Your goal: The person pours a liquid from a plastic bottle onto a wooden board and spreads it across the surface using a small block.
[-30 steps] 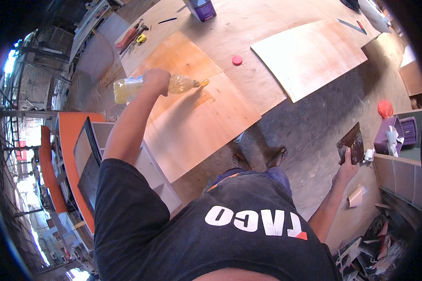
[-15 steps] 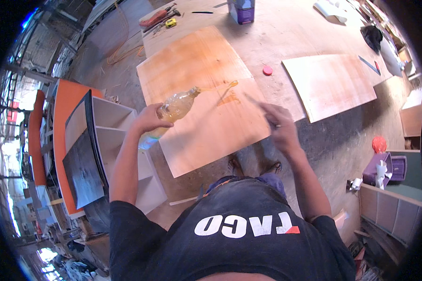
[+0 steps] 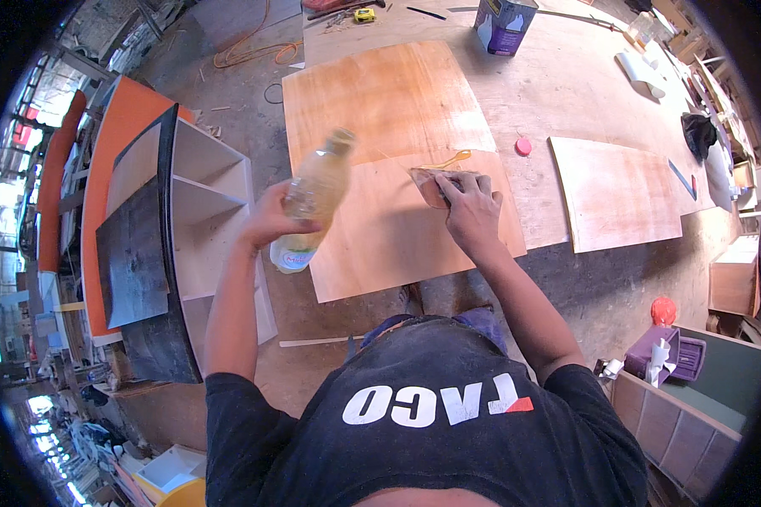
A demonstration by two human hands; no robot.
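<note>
My left hand [image 3: 269, 221] is wrapped round a clear plastic bottle [image 3: 323, 179] of yellowish liquid. The bottle is held upright-leaning above the left part of a plywood board [image 3: 372, 245], its open neck pointing away from me. My right hand [image 3: 475, 209] is closed on a thin, flat spreader [image 3: 429, 188], its edge at the board's surface. Just beyond the spreader, a streak of amber liquid [image 3: 452, 160] lies on the board. The board's far half looks darker and partly shiny, the near half paler.
A round red cap [image 3: 522, 148] lies right of the board, near a second wooden panel [image 3: 621, 198]. A purple-and-grey can [image 3: 503, 27] and a yellow tape measure [image 3: 364, 15] sit farther back. At left stands a white open cabinet [image 3: 207, 169]; a purple crate [image 3: 651, 351] is at lower right.
The bottle has been tipped back from its slant toward the board to more upright. My right hand has moved left and down onto the board with the spreader. The whole view has shifted slightly.
</note>
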